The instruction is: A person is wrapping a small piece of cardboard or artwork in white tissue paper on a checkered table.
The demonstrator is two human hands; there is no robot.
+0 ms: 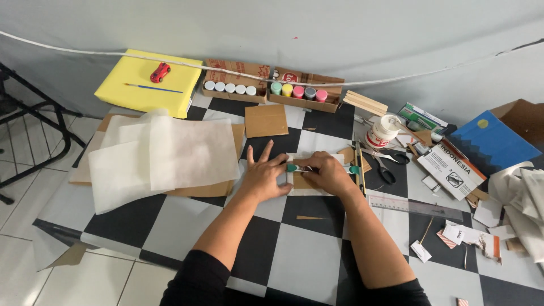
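A yellow foam block (pixel 148 84) bearing a red toy car (pixel 160 72) and a thin paintbrush (pixel 154 88) sits at the far edge of a checkered mat (pixel 294 249), beside two cardboard trays of paint pots (pixel 272 89), white paper sheets (pixel 161 156), black-handled scissors (pixel 388 164), a glue jar (pixel 383 131) and a clear ruler (pixel 416 207).

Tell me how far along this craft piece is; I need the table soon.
Cut: cardboard scraps lie beside the scissors. In hand: left hand steadies a small cardboard piece; right hand runs a green-handled tool over it. Probably left: paint pots closed, brush idle.
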